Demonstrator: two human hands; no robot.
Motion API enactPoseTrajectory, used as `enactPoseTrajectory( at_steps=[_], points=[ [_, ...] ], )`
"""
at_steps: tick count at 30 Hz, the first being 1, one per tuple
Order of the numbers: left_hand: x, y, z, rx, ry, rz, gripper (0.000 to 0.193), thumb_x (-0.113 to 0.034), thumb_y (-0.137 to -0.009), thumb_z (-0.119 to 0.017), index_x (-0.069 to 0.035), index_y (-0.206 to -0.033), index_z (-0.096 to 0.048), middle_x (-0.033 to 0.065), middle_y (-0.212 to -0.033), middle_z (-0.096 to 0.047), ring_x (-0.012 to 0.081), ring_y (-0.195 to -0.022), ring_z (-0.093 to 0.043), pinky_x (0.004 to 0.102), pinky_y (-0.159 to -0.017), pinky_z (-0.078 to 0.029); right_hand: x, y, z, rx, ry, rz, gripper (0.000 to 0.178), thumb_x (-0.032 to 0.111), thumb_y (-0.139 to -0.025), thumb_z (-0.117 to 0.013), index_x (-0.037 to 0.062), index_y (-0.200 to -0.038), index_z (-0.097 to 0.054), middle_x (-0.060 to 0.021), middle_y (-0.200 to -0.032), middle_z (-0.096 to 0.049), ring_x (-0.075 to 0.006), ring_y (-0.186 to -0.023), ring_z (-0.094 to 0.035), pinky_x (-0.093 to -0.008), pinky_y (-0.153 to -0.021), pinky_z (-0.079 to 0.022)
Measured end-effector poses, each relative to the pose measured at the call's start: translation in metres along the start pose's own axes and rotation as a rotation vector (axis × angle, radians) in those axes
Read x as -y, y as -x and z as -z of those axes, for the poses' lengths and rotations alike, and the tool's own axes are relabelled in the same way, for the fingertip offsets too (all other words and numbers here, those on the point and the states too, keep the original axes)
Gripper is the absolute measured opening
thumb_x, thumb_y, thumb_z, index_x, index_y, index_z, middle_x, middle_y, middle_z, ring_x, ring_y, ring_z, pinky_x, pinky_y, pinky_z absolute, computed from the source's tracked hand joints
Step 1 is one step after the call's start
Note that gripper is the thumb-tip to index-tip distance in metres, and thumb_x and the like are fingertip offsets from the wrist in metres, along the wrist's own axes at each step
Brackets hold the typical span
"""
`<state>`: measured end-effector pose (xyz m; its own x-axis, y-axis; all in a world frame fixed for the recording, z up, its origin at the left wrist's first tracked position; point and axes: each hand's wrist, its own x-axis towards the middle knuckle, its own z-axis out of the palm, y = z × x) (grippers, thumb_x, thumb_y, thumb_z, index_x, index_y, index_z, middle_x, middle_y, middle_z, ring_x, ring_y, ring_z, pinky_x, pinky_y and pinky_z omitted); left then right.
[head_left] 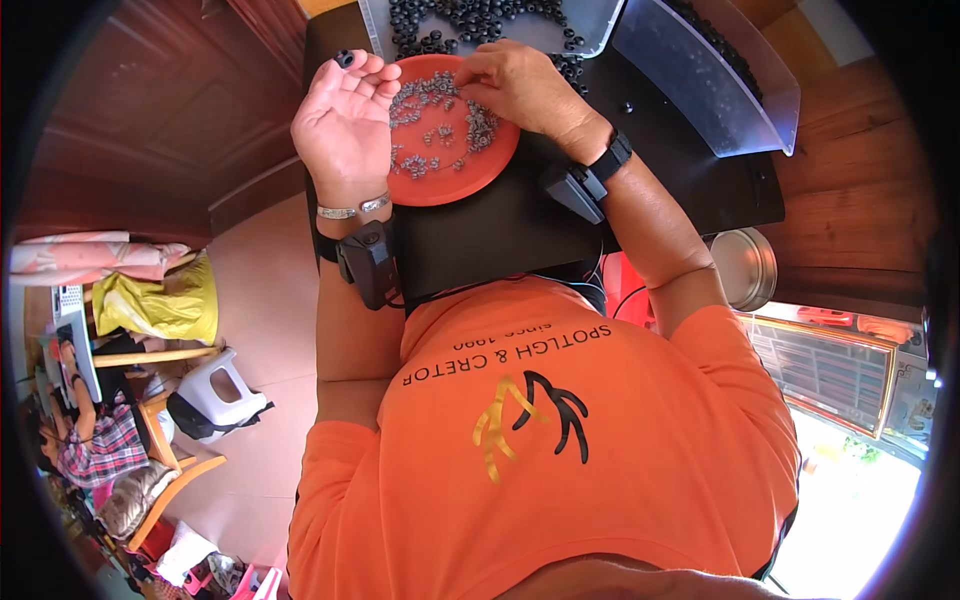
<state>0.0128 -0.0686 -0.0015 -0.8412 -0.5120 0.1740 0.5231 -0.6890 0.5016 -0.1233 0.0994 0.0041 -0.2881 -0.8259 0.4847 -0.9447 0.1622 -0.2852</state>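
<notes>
My left hand (pixel 345 130) is turned palm up beside the left rim of a red round plate (pixel 465 183). Between its thumb and forefinger it pinches a small black round part (pixel 345 59) with a hole in it. Small silvery metal pieces (pixel 480 130), like tiny springs, lie scattered in several clusters on the plate. Over the plate's far right side, my right hand (pixel 525 88) has its fingertips pressed together just above the pieces. Whatever those fingertips hold is too small to make out.
Behind the plate stands a clear plastic bin (pixel 600 40) of black parts, some spilled on the dark table (pixel 460 240). A second translucent bin (pixel 700 90) stands at the right. A round metal tin (pixel 745 270) is below the table's right edge. Another person (pixel 100 445) sits at far left.
</notes>
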Motion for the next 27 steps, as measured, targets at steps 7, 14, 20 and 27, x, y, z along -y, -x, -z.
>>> enactPoseTrajectory(
  at_steps=[7, 14, 20, 27],
  points=[
    [0.003, 0.001, -0.002, 0.023, -0.002, 0.03, 0.023, -0.019, -0.091, -0.049, 0.003, -0.095, -0.055, 0.0151, -0.098, -0.057, 0.0308, -0.095, -0.054, 0.04, -0.086, -0.042, 0.014, 0.0, -0.017, 0.058, -0.122, 0.044, 0.015, 0.015, -0.076, -0.066, 0.0102, -0.089, -0.068, -0.0065, -0.083, -0.061, -0.0273, -0.086, -0.059, -0.0376, -0.075, -0.049],
    [0.008, 0.006, -0.015, -0.012, -0.057, 0.023, 0.022, -0.021, -0.092, -0.048, 0.0, -0.091, -0.057, 0.0129, -0.09, -0.06, 0.0282, -0.085, -0.058, 0.0362, -0.078, -0.045, 0.025, 0.002, -0.029, 0.188, 0.02, 0.095, 0.017, 0.021, -0.075, -0.064, 0.0105, -0.087, -0.068, -0.0088, -0.086, -0.062, -0.0284, -0.084, -0.061, -0.0388, -0.075, -0.049],
    [0.01, 0.004, -0.014, -0.017, -0.056, 0.03, 0.023, -0.02, -0.092, -0.047, 0.001, -0.092, -0.057, 0.0132, -0.09, -0.06, 0.0279, -0.084, -0.058, 0.0361, -0.077, -0.045, 0.022, 0.002, -0.029, 0.157, 0.058, 0.013, 0.012, 0.013, -0.075, -0.061, 0.0076, -0.084, -0.066, -0.0088, -0.084, -0.061, -0.0277, -0.086, -0.06, -0.0375, -0.077, -0.049],
    [0.018, 0.004, -0.009, -0.015, -0.12, 0.096, 0.022, -0.02, -0.092, -0.048, -0.001, -0.092, -0.058, 0.0119, -0.089, -0.061, 0.0259, -0.082, -0.059, 0.0349, -0.076, -0.046, 0.0, 0.0, -0.007, 0.157, -0.854, -0.402, 0.014, 0.016, -0.089, -0.061, 0.0035, -0.095, -0.064, -0.0024, -0.093, -0.065, -0.0086, -0.088, -0.058, -0.0237, -0.081, -0.046]
  ],
)
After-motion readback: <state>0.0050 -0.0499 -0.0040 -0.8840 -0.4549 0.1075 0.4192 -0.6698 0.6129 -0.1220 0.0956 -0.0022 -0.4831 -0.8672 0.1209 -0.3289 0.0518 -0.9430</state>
